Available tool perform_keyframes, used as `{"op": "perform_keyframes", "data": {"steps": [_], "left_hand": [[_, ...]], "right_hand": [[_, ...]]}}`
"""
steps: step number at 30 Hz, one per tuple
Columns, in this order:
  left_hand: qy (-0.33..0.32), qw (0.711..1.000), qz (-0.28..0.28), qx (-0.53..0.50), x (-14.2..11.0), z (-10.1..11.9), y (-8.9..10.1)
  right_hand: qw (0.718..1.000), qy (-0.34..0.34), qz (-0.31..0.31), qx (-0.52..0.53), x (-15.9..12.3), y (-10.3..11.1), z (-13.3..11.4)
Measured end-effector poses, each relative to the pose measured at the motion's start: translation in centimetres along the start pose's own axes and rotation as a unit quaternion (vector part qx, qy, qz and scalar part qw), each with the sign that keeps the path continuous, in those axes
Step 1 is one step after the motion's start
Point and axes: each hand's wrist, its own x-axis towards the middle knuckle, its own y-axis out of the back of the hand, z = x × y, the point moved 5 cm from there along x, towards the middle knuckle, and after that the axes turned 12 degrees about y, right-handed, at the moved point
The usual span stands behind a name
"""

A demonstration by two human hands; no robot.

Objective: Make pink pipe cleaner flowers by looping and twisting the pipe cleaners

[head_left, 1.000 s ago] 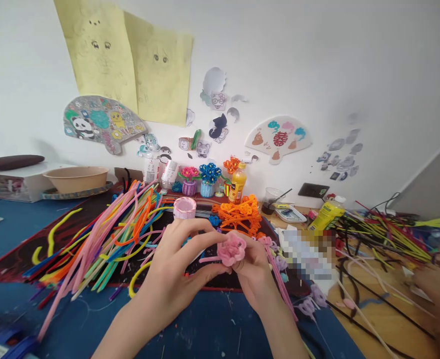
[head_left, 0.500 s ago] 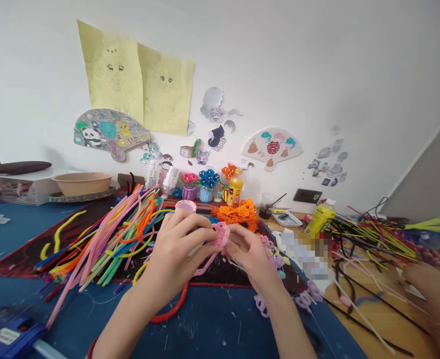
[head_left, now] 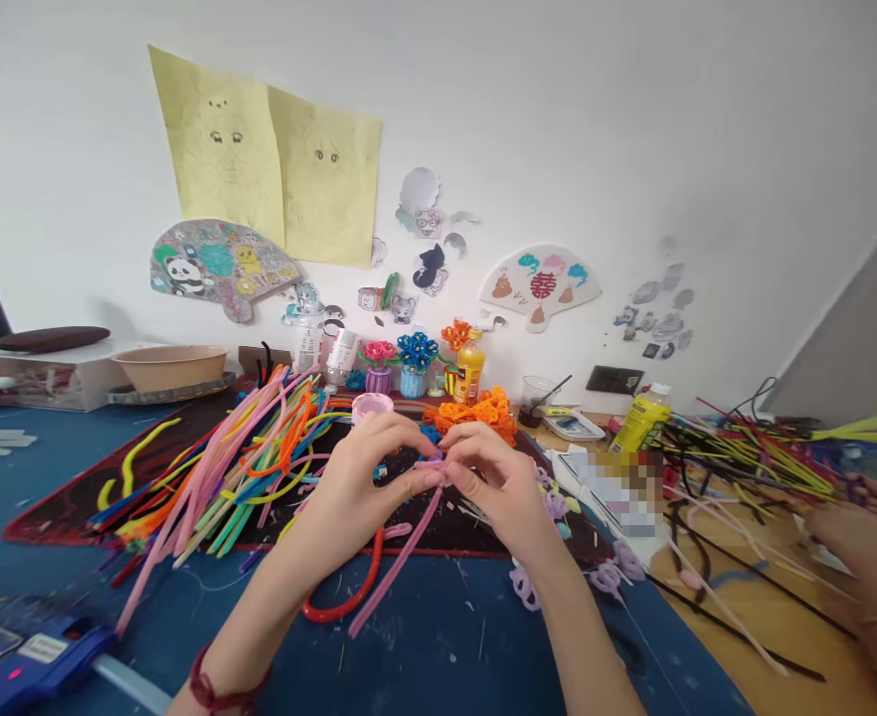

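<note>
A pink pipe cleaner (head_left: 400, 559) is held in front of me, its long tail slanting down to the left over the blue table. My left hand (head_left: 370, 475) pinches its upper part between thumb and fingertips. Meeting it there, my right hand (head_left: 489, 485) is closed on the same spot with thumb and bent fingers. The gripped part is small and mostly covered by my fingertips. Just behind my left hand stands a pink ring-shaped piece (head_left: 372, 406). Beneath my wrists lies a curved red pipe cleaner (head_left: 340, 612).
A bundle of coloured pipe cleaners (head_left: 211, 467) lies left on a dark mat (head_left: 51, 517). A blue glue gun (head_left: 43, 661) is at lower left. Orange pipe-cleaner pieces (head_left: 483, 413), flower pots (head_left: 413, 382) and a juice bottle (head_left: 470, 368) stand behind. Another person's hand (head_left: 845, 542) works at right.
The looped pink piece between my fingers has turned, and its straight tail now hangs down-left in plain view. Both hands remain together. The camera view has shifted slightly.
</note>
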Motion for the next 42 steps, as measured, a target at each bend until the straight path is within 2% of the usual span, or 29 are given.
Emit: {"op": "perform_keyframes", "data": {"steps": [2, 3, 6, 8, 11, 14, 21, 27, 34, 42], "left_hand": [[0.062, 0.998, 0.014, -0.006, 0.0, -0.7, -0.1], [0.094, 0.996, 0.001, -0.003, 0.0, -1.1, -0.4], [0.158, 0.983, -0.093, -0.017, -0.3, -1.6, -1.9], [0.178, 0.973, -0.128, -0.069, -0.4, -1.5, -2.6], [0.218, 0.948, -0.143, -0.185, -0.5, -1.6, -3.5], [0.245, 0.926, -0.140, -0.251, -0.6, -2.0, -4.3], [0.236, 0.927, -0.080, -0.281, -0.6, -2.7, -4.8], [0.198, 0.933, -0.058, -0.296, -0.4, -1.7, -4.8], [0.188, 0.965, -0.004, -0.182, -0.7, -1.6, -4.2], [0.180, 0.974, 0.024, -0.134, -0.9, -0.9, -4.0]], "right_hand": [[0.999, 0.006, 0.031, 0.011, 0.0, 0.3, 0.4], [0.999, 0.010, 0.043, 0.011, 0.0, 0.4, 0.5], [0.998, 0.019, 0.064, 0.003, 0.0, 0.6, 0.6], [0.998, 0.021, 0.066, -0.001, 0.0, 0.6, 0.5], [0.997, 0.024, 0.071, -0.011, 0.1, 0.6, 0.3], [0.997, 0.027, 0.070, -0.032, 0.1, 0.5, 0.1], [0.988, 0.052, 0.060, -0.131, 0.1, 0.4, -0.7], [0.986, 0.061, 0.063, -0.144, 0.1, 0.5, -0.7], [0.985, 0.071, 0.061, -0.145, 0.0, 0.6, -0.8], [0.975, 0.095, 0.073, -0.186, 0.1, 0.6, -1.7]]}}
